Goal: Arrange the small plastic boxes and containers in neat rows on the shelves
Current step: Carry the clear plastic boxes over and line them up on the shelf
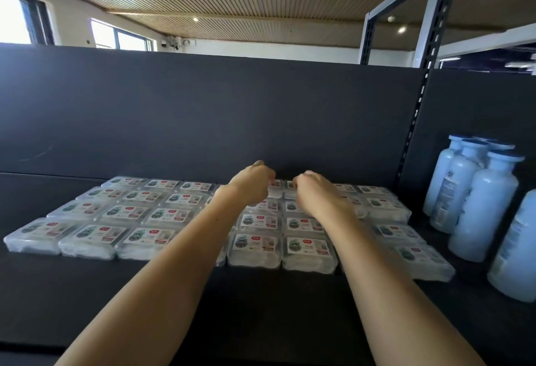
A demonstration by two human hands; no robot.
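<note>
Dark shelf [261,307], front edge bare; both hands [253,184] [314,191] curl over back-row boxes [275,188], grip unclear.

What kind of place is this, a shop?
Probably a shop or stockroom. A dark shelf holds neat rows of small labelled plastic boxes, pale blue bottles stand together beside them, and a slotted metal upright runs up the back.

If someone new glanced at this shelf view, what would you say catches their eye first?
First, the two bare forearms reaching up the middle, with the left hand and right hand curled over the back row. Next, the clear labelled plastic boxes laid in neat rows across the dark shelf. Then the pale blue bottles standing at the right.
</note>
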